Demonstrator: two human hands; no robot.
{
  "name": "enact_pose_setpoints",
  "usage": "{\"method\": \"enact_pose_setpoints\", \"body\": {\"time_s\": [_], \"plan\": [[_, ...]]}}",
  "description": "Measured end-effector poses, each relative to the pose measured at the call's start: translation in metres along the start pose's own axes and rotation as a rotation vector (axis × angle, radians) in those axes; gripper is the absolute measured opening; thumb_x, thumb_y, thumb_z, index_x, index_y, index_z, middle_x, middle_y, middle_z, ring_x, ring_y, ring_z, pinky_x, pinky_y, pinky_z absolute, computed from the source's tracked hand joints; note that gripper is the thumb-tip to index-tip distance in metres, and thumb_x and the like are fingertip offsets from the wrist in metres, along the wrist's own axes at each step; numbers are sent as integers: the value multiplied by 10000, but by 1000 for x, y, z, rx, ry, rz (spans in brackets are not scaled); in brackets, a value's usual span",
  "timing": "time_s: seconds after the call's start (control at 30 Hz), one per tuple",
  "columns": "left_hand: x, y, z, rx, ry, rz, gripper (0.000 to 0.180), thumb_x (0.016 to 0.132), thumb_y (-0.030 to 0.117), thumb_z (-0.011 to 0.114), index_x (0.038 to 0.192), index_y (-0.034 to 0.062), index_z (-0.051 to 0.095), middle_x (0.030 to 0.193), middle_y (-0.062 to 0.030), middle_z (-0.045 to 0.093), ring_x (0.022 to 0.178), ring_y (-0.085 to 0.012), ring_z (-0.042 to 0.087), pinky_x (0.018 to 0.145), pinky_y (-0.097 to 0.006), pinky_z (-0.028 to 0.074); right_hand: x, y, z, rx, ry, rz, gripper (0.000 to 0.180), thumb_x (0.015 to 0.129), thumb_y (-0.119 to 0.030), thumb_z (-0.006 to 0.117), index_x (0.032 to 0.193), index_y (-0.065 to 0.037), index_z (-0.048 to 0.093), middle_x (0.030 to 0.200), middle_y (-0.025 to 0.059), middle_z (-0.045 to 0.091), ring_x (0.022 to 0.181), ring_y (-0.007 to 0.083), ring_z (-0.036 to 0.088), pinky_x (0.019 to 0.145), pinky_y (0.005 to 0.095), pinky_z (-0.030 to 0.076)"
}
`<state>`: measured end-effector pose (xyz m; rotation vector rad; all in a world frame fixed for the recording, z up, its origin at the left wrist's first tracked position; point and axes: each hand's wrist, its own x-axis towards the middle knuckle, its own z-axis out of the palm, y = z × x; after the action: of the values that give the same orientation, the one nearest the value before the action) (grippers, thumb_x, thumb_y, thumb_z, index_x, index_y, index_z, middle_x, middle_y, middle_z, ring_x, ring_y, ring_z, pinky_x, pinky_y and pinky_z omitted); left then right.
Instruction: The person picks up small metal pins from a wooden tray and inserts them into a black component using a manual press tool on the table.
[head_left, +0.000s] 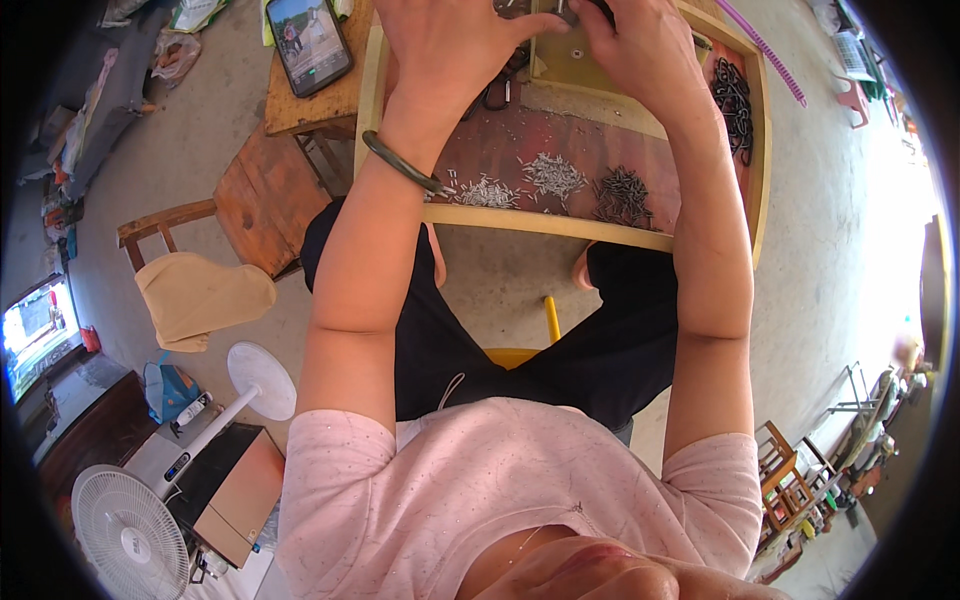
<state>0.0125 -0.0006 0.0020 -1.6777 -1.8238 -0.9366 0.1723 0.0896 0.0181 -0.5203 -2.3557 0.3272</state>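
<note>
Over the far half of the tray (560, 222), by its plate (583, 68), the left hand (450, 45) stretched its thumb toward the right hand (640, 50), though the fingers' closure and hold could not be told; steady wrists clear of the tray's near-edge pins (553, 176) seemed wisest.

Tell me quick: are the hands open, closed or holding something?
Left hand: thumb stretched out, fingers cut off by the top edge; grip cannot be told.
Right hand: near the yellowish plate, partly out of frame; grip cannot be told.
</note>
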Motion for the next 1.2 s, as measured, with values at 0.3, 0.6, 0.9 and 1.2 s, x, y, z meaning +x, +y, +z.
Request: {"method": "enact_pose_setpoints", "body": {"time_s": [0.3, 0.6, 0.9, 1.2], "plan": [[1, 1, 1, 54, -49, -15, 608, 628, 361, 946, 1053, 73, 620, 1064, -149, 587, 1237, -385, 526, 989, -489, 356, 1, -1, -1, 59, -19, 46, 436, 841, 10, 604, 1270, -11, 678, 1129, 244, 719, 1059, 411, 685, 930, 469, 534], [4, 4, -3, -3, -77, -68, 594, 611, 355, 951, 1012, 73, 616, 1045, -133, 595, 1169, -349, 547, 980, -481, 356, 1, -4, -2, -55, -34, 39, 447, 848, 20, 603, 1286, -24, 678, 1183, 236, 699, 1095, 432, 652, 942, 470, 526], [-1, -4, 4, -31, 20, -63, 604, 595, 379, 951, 967, 59, 598, 988, -119, 578, 1057, -308, 552, 980, -460, 349, -42, -44, 4, 138, -67, -195, 210, 745, -58, 764, 945, -65, 701, 948, 74, 652, 913, 296, 631, 799, 401, 490], [0, -3, 7, -27, -3, -62, 618, 606, 409, 948, 972, 59, 595, 979, -115, 570, 1038, -298, 548, 972, -461, 349, -68, -46, 40, 40, -423, -462, 96, 729, -104, 663, 823, -83, 658, 863, 57, 603, 883, 237, 619, 791, 363, 499]]}}
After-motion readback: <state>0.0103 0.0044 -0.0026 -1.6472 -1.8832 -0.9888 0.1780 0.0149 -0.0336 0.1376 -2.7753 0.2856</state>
